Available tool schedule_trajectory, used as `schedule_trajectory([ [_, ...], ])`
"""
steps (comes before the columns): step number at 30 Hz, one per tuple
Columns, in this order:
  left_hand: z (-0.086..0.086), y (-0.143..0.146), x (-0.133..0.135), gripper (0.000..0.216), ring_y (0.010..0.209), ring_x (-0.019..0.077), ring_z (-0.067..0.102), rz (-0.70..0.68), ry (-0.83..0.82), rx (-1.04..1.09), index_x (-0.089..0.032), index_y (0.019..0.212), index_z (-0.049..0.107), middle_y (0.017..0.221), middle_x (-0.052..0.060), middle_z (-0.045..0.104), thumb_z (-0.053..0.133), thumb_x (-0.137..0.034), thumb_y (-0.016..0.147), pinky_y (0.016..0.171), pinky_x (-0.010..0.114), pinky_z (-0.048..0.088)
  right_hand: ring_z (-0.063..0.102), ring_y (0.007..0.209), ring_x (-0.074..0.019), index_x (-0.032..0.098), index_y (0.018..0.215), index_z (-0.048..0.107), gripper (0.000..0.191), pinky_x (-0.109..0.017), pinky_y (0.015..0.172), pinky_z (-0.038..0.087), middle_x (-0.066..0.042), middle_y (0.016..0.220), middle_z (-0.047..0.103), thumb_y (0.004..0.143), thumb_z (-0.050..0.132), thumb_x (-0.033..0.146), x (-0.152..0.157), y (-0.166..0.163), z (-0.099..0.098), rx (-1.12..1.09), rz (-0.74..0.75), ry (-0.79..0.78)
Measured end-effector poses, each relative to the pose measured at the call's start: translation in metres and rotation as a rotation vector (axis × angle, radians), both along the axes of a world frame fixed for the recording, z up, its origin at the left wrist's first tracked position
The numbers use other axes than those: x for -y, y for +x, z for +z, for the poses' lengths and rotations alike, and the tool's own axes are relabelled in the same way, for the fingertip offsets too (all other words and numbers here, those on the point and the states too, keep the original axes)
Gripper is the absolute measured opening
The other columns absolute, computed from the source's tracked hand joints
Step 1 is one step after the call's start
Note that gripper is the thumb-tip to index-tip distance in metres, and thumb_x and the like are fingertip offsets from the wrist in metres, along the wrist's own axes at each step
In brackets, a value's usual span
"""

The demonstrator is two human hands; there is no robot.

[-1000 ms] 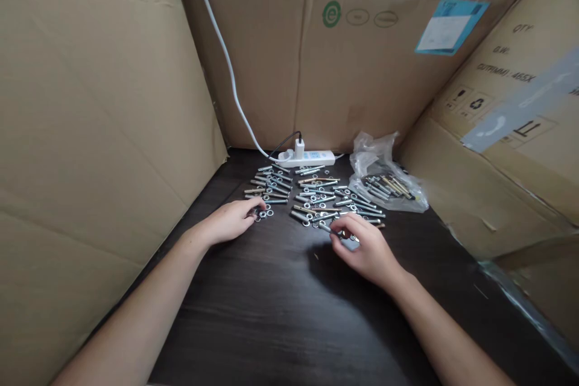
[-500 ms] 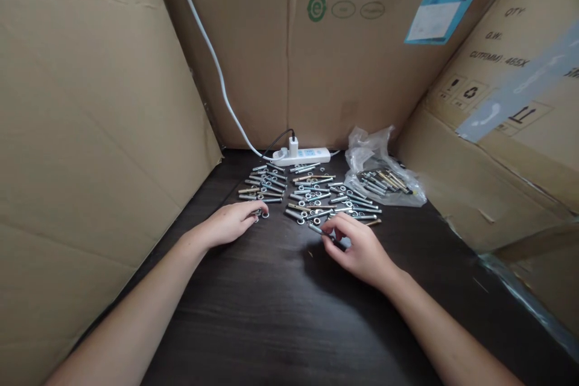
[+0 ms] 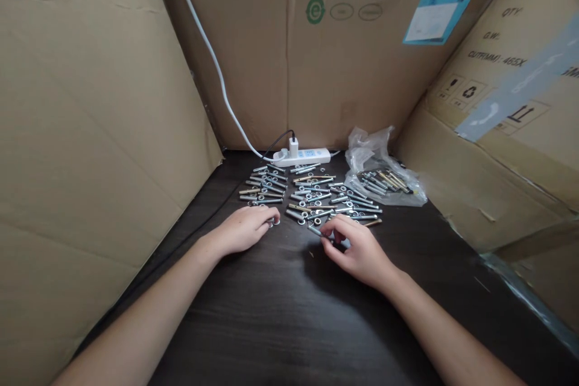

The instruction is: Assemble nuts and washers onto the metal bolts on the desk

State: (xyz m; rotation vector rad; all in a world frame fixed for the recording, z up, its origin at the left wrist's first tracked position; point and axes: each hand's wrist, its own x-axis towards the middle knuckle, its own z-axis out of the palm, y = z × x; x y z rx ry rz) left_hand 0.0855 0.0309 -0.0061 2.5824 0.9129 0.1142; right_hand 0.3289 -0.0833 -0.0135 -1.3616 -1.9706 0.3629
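My left hand point(image 3: 248, 228) rests low over the dark table with its fingers curled down on small metal washers point(image 3: 276, 222), which are partly hidden beneath the fingertips. Pinched between the thumb and fingers of my right hand point(image 3: 355, 247) is a silver bolt point(image 3: 314, 230). Its left end sticks out toward the middle; the rest is covered by the fingers. Just beyond both hands lie bolts, sleeves and washers in rows, a left group point(image 3: 266, 184) and a larger middle group point(image 3: 318, 198), some silver and some brass-coloured.
A clear plastic bag point(image 3: 368, 148) with more bolts point(image 3: 384, 181) lies at the back right. Behind the rows sits a white power strip point(image 3: 312, 157) with a plugged-in charger point(image 3: 294, 146) and cables. Cardboard walls point(image 3: 244, 72) enclose the dark tabletop point(image 3: 271, 313) on three sides.
My left hand has slid right and slightly nearer, and the washers under its fingertips have shifted with it. My right hand stays in place with the bolt.
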Motion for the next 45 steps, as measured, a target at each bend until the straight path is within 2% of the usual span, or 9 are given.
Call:
schedule_trajectory([
  [5,-0.006,0.033,0.018,0.024,0.091,0.0191,0.058,-0.122,0.058,0.016,-0.026,0.102,0.058,0.099,0.001,0.064,0.043,-0.017,0.086,0.082,0.031,0.04,0.052,0.063,-0.0127,0.019,0.087,0.058,0.01,-0.025,0.06,0.043,-0.001,0.075,0.056,0.079,0.054,0.015,-0.001,0.001,0.0,-0.018,-0.012,-0.017],
  [10,-0.012,0.058,0.021,0.026,0.097,0.0195,0.058,-0.197,0.005,0.109,-0.026,0.107,0.056,0.108,0.001,0.064,0.044,-0.017,0.086,0.086,0.031,0.04,0.05,0.063,-0.0129,0.019,0.083,0.057,0.008,-0.025,0.059,0.041,-0.001,0.073,0.054,0.078,0.054,0.014,-0.006,0.007,-0.003,-0.044,-0.06,-0.031],
  [15,-0.01,0.051,0.024,0.017,0.078,0.0181,0.056,-0.047,-0.06,0.185,-0.023,0.101,0.049,0.088,0.001,0.061,0.045,-0.023,0.084,0.07,0.028,0.041,0.05,0.063,-0.0128,0.019,0.082,0.056,0.006,-0.025,0.058,0.041,0.0,0.072,0.055,0.077,0.054,0.015,-0.008,0.011,-0.005,-0.058,-0.092,-0.051],
  [18,-0.006,0.045,0.026,0.014,0.073,0.0165,0.052,-0.007,-0.099,0.238,-0.022,0.099,0.043,0.084,0.0,0.056,0.039,-0.02,0.085,0.068,0.028,0.04,0.052,0.06,-0.0122,0.019,0.082,0.057,0.006,-0.025,0.058,0.041,0.001,0.071,0.056,0.077,0.054,0.017,-0.007,0.01,-0.004,-0.05,-0.083,-0.076],
  [24,-0.004,0.044,0.03,0.011,0.08,0.0163,0.054,-0.045,-0.087,0.325,-0.021,0.099,0.041,0.091,0.001,0.057,0.036,-0.023,0.089,0.072,0.028,0.04,0.054,0.056,-0.0102,0.019,0.083,0.058,0.007,-0.023,0.056,0.042,0.002,0.069,0.06,0.078,0.054,0.016,-0.003,0.003,-0.002,-0.059,-0.053,-0.153],
  [32,-0.007,0.045,0.034,0.014,0.083,0.0141,0.055,-0.062,-0.049,0.504,-0.019,0.1,0.051,0.096,0.002,0.059,0.045,-0.026,0.088,0.075,0.025,0.044,0.055,0.057,-0.0099,0.019,0.085,0.058,0.009,-0.021,0.056,0.042,0.002,0.072,0.061,0.077,0.054,0.015,-0.003,0.002,-0.003,-0.052,-0.054,-0.176],
  [37,-0.009,0.046,0.037,0.015,0.072,0.0123,0.054,-0.044,-0.091,0.535,-0.018,0.098,0.055,0.088,0.001,0.06,0.052,-0.028,0.087,0.068,0.024,0.043,0.054,0.06,-0.0106,0.019,0.086,0.058,0.01,-0.023,0.058,0.042,0.0,0.076,0.061,0.078,0.054,0.015,-0.003,0.0,-0.004,-0.064,-0.046,-0.159],
  [41,-0.009,0.047,0.039,0.016,0.067,0.0113,0.054,-0.039,-0.111,0.504,-0.019,0.097,0.058,0.083,0.0,0.061,0.054,-0.03,0.087,0.064,0.022,0.042,0.052,0.06,-0.0106,0.019,0.086,0.058,0.011,-0.022,0.056,0.042,0.001,0.073,0.059,0.077,0.054,0.014,-0.001,-0.005,-0.008,-0.148,-0.016,-0.167],
  [45,-0.01,0.049,0.04,0.014,0.075,0.0126,0.06,-0.09,-0.091,0.47,-0.02,0.096,0.06,0.088,0.0,0.065,0.056,-0.03,0.087,0.068,0.022,0.044,0.053,0.064,-0.0114,0.018,0.09,0.057,0.012,-0.022,0.057,0.043,0.0,0.076,0.059,0.078,0.054,0.015,0.001,-0.012,-0.011,-0.339,0.014,-0.241],
])
